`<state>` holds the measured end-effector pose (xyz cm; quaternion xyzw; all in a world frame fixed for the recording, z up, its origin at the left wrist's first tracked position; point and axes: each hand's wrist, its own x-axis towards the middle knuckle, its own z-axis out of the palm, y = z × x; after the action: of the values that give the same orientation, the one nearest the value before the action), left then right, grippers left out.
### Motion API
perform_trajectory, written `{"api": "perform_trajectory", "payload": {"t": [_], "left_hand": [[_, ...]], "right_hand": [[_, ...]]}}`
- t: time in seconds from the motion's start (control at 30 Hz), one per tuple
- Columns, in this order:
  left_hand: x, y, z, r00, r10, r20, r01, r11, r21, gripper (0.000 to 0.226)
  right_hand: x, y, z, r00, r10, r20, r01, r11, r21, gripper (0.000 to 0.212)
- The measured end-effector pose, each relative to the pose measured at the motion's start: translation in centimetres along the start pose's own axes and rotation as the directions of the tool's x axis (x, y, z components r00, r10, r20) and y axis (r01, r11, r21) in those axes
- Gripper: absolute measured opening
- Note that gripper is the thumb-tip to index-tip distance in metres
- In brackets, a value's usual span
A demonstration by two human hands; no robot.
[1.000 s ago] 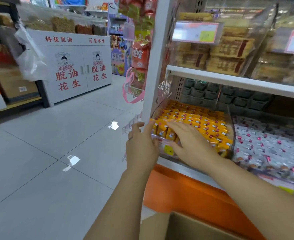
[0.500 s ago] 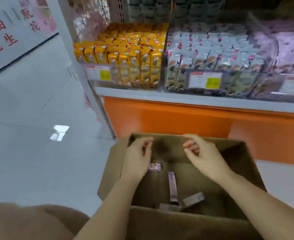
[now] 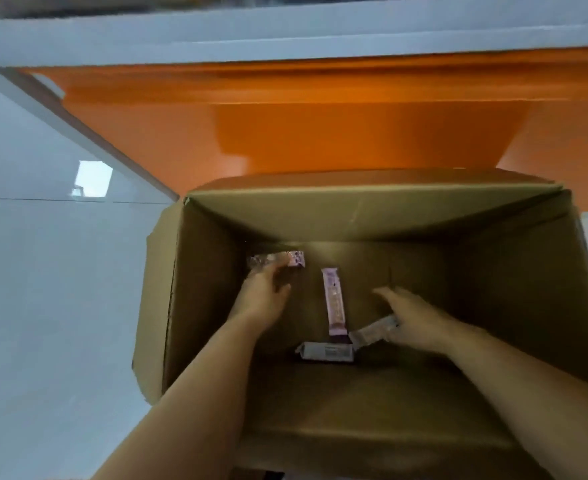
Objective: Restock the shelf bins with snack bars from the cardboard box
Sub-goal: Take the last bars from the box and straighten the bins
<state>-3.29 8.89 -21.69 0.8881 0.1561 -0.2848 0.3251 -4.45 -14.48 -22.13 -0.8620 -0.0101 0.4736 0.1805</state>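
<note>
An open cardboard box (image 3: pixel 362 216) stands on the floor below me, with several purple-wrapped snack bars on its bottom. Both my hands reach down inside it. My left hand (image 3: pixel 263 296) stretches its fingers onto one bar (image 3: pixel 294 263) lying at the far left of the box bottom. My right hand (image 3: pixel 410 317) is spread with straight fingers, and its lower edge touches a pale bar (image 3: pixel 372 332) lying slantwise. Between the hands a bar (image 3: pixel 334 304) lies lengthwise, and another (image 3: pixel 323 351) lies crosswise at its near end. The shelf bins are out of view.
The orange base panel (image 3: pixel 320 126) of the shelf rises just behind the box, under a white shelf edge (image 3: pixel 285 39). Glossy pale floor tiles (image 3: pixel 43 289) spread to the left. The box's near wall (image 3: pixel 372 410) stands between me and the bars.
My view dropped from the shelf bins to the box. Both hands left the yellow-snack bin, came over the box and went down to the bars on its bottom.
</note>
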Motion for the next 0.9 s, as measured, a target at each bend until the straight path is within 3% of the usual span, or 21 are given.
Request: {"api": "perform_trajectory", "payload": {"t": [0.13,0.23,0.33,0.4,0.5,0.6,0.7,0.8,0.9], "left_hand": [[1.9,-0.4,0.2,0.998,0.021,-0.067,-0.013,0.993,0.118,0.05],[2.8,-1.1,0.8,1.0,0.016,-0.017,-0.012,0.985,0.174,0.055],[3.5,-1.8,1.1,1.0,0.006,0.003,-0.007,0.96,0.278,0.058],[3.9,-2.1,1.2,1.0,0.001,-0.023,0.007,0.938,0.345,0.057],[4.5,-2.2,1.4,0.999,0.002,-0.049,0.018,0.914,0.405,0.053],[4.2,-1.5,1.8,1.0,-0.021,0.019,0.017,0.977,0.212,0.053],[3.8,-0.9,1.8,0.995,-0.042,0.091,0.041,0.999,0.011,0.054],[3.3,-1.2,1.2,0.975,-0.157,0.155,0.167,0.984,-0.054,0.043],[2.0,-1.6,0.6,0.854,-0.324,0.408,0.35,0.937,0.012,0.018]], "right_hand": [[2.1,0.2,0.1,0.996,-0.073,0.058,0.09,0.911,-0.402,0.064],[3.0,0.8,0.3,0.99,-0.11,0.083,0.136,0.867,-0.48,0.04],[3.2,1.9,-0.3,0.992,-0.123,0.014,0.12,0.933,-0.34,0.018],[3.1,2.6,-0.9,0.993,-0.083,-0.083,0.072,0.99,-0.124,0.023],[3.1,2.7,-1.4,0.962,0.045,-0.268,-0.001,0.987,0.16,0.028],[3.7,2.0,-0.7,0.936,0.102,-0.337,-0.003,0.96,0.28,0.037],[4.0,0.7,0.1,0.917,0.006,-0.399,0.126,0.944,0.304,0.034],[4.0,-0.6,0.6,0.958,-0.008,-0.287,0.123,0.915,0.385,0.023],[3.7,-1.3,0.9,0.993,0.005,0.12,-0.065,0.861,0.504,0.021]]}}
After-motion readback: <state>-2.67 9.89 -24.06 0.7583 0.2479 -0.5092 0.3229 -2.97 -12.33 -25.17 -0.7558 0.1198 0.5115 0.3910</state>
